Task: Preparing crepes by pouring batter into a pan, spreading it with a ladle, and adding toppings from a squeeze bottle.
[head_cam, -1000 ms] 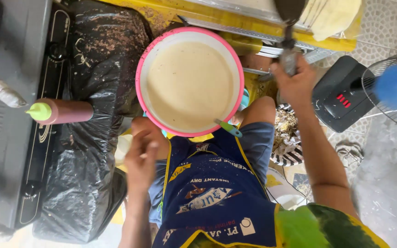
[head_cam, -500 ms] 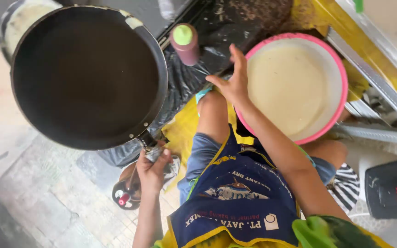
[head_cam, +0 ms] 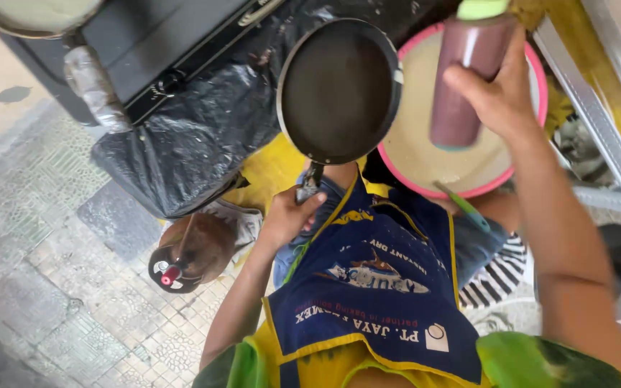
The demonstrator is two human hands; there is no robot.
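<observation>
Left hand point(head_cam: 287, 215) clamped round handle of black frying pan point(head_cam: 339, 90); pan held level above lap, at 12 o'clock from hand. Right hand point(head_cam: 494, 93) closed round brown squeeze bottle point(head_cam: 461, 86) with green cap, bottle upright over pink-rimmed basin of pale batter point(head_cam: 425, 154). Basin at 3 o'clock of pan, edges overlapping in view. Green utensil handle point(head_cam: 461, 205) rests on basin rim at 6 o'clock. Black plastic sheet point(head_cam: 195, 136) at 9 o'clock of pan. Blue apron point(head_cam: 382, 280) below.
</observation>
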